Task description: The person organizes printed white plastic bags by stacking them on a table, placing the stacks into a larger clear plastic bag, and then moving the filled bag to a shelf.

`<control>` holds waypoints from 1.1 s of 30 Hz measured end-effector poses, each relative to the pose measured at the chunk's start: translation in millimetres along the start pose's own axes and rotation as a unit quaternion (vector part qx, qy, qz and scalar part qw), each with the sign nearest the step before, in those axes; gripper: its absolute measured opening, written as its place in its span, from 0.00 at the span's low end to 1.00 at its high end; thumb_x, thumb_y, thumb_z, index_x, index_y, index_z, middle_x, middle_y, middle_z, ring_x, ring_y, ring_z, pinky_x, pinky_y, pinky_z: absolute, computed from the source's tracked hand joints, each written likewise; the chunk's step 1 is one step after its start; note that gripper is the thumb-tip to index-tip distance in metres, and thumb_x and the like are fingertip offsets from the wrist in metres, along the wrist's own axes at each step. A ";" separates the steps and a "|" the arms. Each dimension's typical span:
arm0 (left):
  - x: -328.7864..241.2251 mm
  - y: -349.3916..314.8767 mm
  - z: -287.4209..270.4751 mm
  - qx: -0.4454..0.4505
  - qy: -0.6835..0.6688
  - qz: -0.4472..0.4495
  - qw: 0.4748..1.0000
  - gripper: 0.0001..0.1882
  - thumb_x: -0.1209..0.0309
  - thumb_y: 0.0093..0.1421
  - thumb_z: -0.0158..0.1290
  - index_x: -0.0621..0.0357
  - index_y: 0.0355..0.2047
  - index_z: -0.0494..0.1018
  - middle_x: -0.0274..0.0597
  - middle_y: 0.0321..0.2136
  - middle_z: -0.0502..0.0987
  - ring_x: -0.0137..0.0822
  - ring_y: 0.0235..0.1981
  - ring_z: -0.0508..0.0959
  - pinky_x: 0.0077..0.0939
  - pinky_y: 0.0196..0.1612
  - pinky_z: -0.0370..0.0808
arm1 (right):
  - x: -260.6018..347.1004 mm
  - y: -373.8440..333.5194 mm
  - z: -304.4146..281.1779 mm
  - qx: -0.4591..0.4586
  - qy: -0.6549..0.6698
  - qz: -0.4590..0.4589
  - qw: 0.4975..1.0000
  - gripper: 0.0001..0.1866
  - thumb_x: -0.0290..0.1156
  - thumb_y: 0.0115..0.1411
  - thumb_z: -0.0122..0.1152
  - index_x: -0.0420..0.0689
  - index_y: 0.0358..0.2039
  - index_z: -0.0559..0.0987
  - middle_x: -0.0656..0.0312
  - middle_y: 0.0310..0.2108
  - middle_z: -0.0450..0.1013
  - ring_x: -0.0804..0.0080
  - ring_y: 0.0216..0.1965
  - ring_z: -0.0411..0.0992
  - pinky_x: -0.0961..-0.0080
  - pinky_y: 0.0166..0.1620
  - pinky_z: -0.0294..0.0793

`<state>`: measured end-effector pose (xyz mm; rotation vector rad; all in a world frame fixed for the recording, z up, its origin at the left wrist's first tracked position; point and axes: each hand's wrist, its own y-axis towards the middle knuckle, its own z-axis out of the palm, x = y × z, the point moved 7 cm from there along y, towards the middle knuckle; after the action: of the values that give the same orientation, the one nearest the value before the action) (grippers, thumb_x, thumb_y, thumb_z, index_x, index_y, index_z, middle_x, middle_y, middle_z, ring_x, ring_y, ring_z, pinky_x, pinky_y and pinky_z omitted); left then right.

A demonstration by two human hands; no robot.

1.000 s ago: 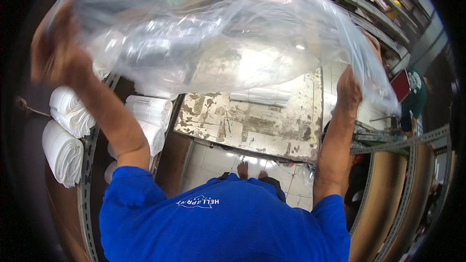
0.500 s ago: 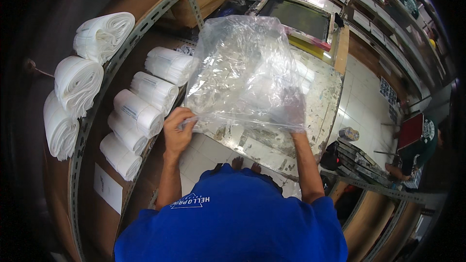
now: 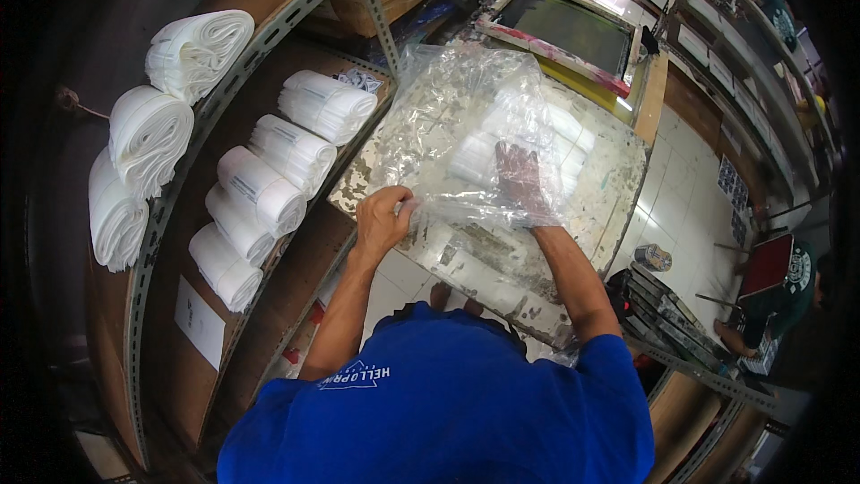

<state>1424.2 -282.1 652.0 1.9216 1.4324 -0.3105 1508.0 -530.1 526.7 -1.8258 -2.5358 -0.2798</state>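
The clear plastic bag (image 3: 466,125) lay crumpled and glossy on the paint-splattered work table (image 3: 582,224), wrinkled all over and catching the light, with a folded white stack (image 3: 537,148) showing faintly through it. My left hand (image 3: 383,220) was closed on the bag's near edge, pinching the film between thumb and fingers. My right hand (image 3: 524,184) was inside the bag, fingers spread flat and open, blurred white by the plastic over it. To my left, rolls of white bags (image 3: 269,184) sat on the metal shelf (image 3: 170,215).
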 end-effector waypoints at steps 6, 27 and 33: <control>-18.9 38.7 -23.4 -0.052 -0.029 -0.012 0.998 0.08 0.68 0.53 0.59 0.60 0.26 0.75 0.46 0.22 0.78 0.48 0.25 0.79 0.34 0.27 0.72 | -10.4 -3.3 -14.7 -0.126 0.072 -0.045 0.988 0.35 0.41 0.53 0.60 0.45 0.61 0.64 0.51 0.58 0.64 0.52 0.60 0.62 0.54 0.64 0.56; -59.4 79.3 -34.0 -0.091 -0.017 -0.008 0.996 0.11 0.63 0.56 0.57 0.57 0.23 0.73 0.46 0.18 0.76 0.49 0.21 0.76 0.37 0.24 0.70 | -78.0 -150.0 -8.7 0.072 0.751 0.227 0.615 0.40 0.22 0.34 0.63 0.33 0.54 0.65 0.51 0.43 0.72 0.60 0.42 0.74 0.65 0.47 0.77; -70.2 54.4 21.5 0.021 -0.018 0.020 0.999 0.09 0.67 0.53 0.60 0.57 0.25 0.73 0.44 0.18 0.76 0.43 0.18 0.77 0.32 0.22 0.70 | -60.6 -307.3 12.8 -0.191 0.820 0.400 0.362 0.35 0.24 0.36 0.56 0.30 0.51 0.67 0.50 0.36 0.75 0.61 0.35 0.77 0.68 0.42 0.80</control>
<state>1453.2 -355.4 698.1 1.9666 1.3714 -0.3580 1239.6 -679.5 464.1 -1.0745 -0.0961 -1.5446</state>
